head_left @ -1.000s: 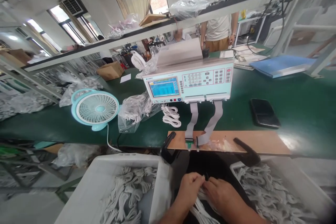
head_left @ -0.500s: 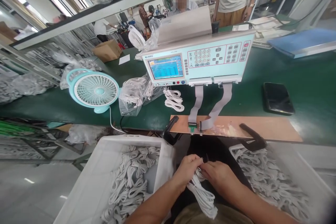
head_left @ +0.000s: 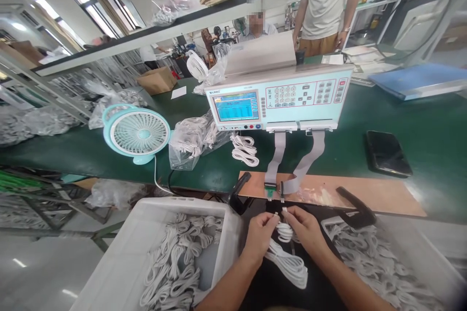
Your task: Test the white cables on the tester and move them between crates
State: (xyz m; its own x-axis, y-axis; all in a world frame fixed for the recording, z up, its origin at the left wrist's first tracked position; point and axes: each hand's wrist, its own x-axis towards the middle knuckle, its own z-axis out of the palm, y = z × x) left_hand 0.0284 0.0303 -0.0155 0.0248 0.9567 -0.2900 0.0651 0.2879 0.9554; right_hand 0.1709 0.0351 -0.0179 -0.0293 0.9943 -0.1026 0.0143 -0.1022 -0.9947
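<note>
A coiled white cable [head_left: 290, 265] hangs between my hands, just below the bench edge. My left hand [head_left: 260, 235] pinches one of its end plugs, and my right hand [head_left: 304, 228] pinches the other. Both plugs point up toward two small connectors, a green-board socket [head_left: 270, 192] and a second socket [head_left: 282, 193], at the edge of a copper-coloured board [head_left: 328, 194]; a small gap separates them. Grey ribbon cables [head_left: 276, 158] run from these sockets up to a light-blue tester [head_left: 280, 102] with a lit screen.
White bins of coiled cables stand on the left [head_left: 219, 257] and right [head_left: 419, 238]. Black clamps [head_left: 239, 194] grip the board. On the green bench are a fan [head_left: 140, 131], bagged cables [head_left: 191, 141], a loose cable coil [head_left: 244, 150], and a phone [head_left: 388, 153]. People are beyond the bench.
My hands have moved apart slightly and up toward the sockets, each now showing a plug at its fingertips. The view has tilted up, and the tester's screen shows different content.
</note>
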